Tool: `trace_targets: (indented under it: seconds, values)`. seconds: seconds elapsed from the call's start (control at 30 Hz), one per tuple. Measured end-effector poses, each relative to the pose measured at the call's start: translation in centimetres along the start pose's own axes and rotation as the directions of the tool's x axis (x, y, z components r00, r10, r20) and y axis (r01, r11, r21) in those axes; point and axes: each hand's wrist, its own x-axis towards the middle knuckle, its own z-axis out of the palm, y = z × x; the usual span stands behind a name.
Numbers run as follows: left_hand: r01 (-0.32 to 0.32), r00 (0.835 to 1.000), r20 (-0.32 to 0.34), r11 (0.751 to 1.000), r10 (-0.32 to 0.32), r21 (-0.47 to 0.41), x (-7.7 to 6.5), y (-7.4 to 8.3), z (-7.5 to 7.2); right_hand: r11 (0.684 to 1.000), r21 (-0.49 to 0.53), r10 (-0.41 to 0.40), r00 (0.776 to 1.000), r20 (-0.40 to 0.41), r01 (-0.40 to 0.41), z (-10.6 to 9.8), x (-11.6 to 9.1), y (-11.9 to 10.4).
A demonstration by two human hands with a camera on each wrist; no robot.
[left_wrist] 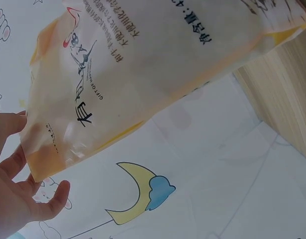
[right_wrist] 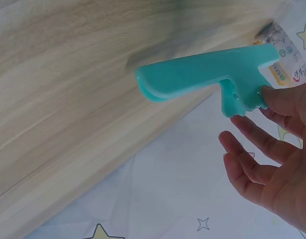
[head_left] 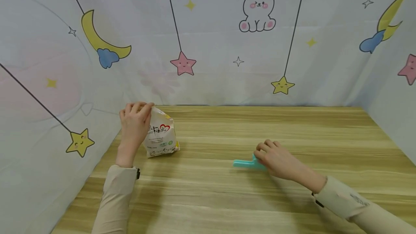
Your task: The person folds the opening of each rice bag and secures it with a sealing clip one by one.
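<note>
Two hands of mine are occupied: my left hand [head_left: 134, 124] pinches the printed bag [head_left: 160, 138] near its top left corner, with the lowest finger spread clear of the film. The bag stands roughly upright toward the left of the counter [head_left: 208, 194], its bottom edge seeming to rest there. My right hand [head_left: 279, 160] holds the teal clip [head_left: 245, 163] by its handle end between thumb and fingertips, the other fingers loosely bent and off it. The clip's long bar points left, toward the bag, and the two are well apart. Whether the bar's two halves are parted, I cannot tell.

As I judge it, the bag is the likelier trouble. I have only a corner, so if the smooth film slides from my fingers, the bag could sag or tip over on the counter; lifting by that corner might twist it too. I cannot see whether its top is sealed, and if it is not, a tilt could spill what is inside. On the other side, my hold on the clip is at one end, so the long bar could swing or roll if I squeeze unevenly.
</note>
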Motion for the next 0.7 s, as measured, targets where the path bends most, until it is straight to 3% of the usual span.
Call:
trace_targets:
  seconds: [0.33, 0.7]
  values:
    - [-0.002, 1.0, -0.005, 1.0, 0.002, -0.004, 0.0, 0.0, 0.1, 0.995, 0.101, 0.012, 0.999, 0.03, -0.015, -0.2, 0.9, -0.1]
    - [-0.012, 1.0, -0.021, 1.0, 0.011, -0.009, 0.0, 0.0, 0.0, 0.988, 0.156, 0.008, 0.999, -0.053, 0.001, -0.5, 2.5, -0.5]
